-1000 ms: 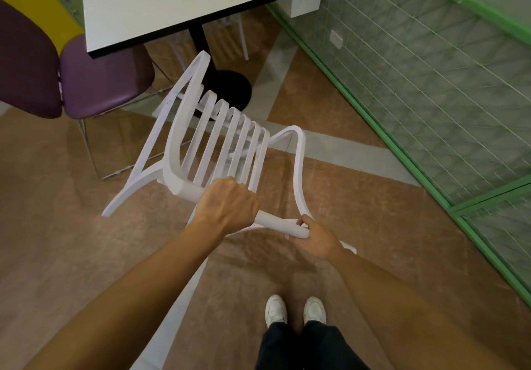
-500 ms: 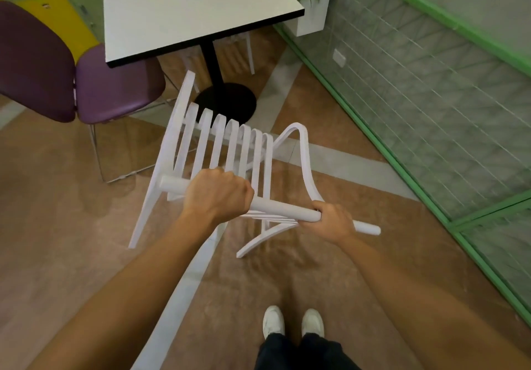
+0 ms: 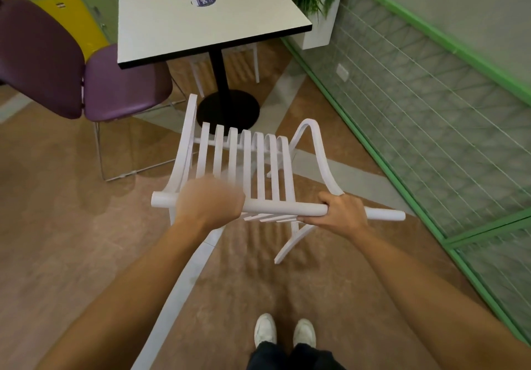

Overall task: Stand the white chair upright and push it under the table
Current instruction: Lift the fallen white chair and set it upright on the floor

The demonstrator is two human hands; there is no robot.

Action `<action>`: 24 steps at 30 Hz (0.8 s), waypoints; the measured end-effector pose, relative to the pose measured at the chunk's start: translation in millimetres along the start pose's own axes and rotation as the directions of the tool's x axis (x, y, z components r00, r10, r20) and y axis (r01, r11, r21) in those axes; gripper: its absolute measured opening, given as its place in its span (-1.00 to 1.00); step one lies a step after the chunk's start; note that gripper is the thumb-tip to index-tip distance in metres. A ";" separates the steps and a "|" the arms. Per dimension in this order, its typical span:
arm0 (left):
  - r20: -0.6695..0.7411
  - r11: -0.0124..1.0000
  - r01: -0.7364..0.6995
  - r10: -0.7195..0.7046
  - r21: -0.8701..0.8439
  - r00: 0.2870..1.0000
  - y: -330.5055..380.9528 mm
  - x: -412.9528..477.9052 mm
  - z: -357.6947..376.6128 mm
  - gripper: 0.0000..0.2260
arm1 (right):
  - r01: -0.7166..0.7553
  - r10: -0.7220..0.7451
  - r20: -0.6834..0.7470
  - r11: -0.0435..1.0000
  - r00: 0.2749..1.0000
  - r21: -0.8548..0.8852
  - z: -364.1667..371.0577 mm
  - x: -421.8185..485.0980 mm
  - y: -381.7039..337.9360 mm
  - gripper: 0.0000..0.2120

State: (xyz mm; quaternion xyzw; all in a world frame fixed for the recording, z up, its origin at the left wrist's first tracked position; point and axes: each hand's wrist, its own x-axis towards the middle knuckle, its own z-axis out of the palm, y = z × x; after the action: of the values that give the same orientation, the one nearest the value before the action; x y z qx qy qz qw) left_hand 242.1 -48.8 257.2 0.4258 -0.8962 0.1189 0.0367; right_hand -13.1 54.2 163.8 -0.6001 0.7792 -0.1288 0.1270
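Note:
The white slatted chair (image 3: 247,162) stands nearly upright in front of me, its back toward me and its seat facing the table. My left hand (image 3: 209,204), blurred, is closed around the left part of the round top rail. My right hand (image 3: 337,211) grips the same rail nearer its right end. The white square table (image 3: 172,24) with a black edge, black post and round black base (image 3: 228,111) stands just beyond the chair.
A purple padded chair (image 3: 86,73) sits at the table's left side. Another white chair's legs (image 3: 255,62) show behind the post. A white planter (image 3: 319,21) and a green-framed glass wall (image 3: 416,128) run along the right. My white shoes (image 3: 283,331) are below.
The chair has swung from lying tilted on its side to nearly upright, its top rail now level. Both hands kept their grip on the rail and rose with it.

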 end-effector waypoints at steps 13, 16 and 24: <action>0.189 0.975 0.222 -0.212 -0.033 0.959 -12.8 -10.2 61.1 -0.54 | 0.119 -0.103 0.081 0.970 0.991 -0.211 0.1 21.3 -11.4 -0.28; 0.250 0.968 0.247 -0.229 -0.041 0.941 -6.3 -14.8 74.3 -0.56 | 0.135 -0.107 0.118 0.955 0.987 -0.263 2.6 22.6 -7.6 -0.39; 0.307 0.967 0.249 -0.221 -0.055 0.926 1.4 -11.1 85.7 -0.57 | 0.101 -0.071 0.125 0.960 0.990 -0.260 4.0 20.1 -1.1 -0.46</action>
State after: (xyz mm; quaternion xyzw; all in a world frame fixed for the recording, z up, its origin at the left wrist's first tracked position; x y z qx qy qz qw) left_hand 251.1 -60.5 172.0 0.5410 -0.8385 0.0062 -0.0654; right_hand -15.7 34.3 159.6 -0.6514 0.7540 0.0061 0.0841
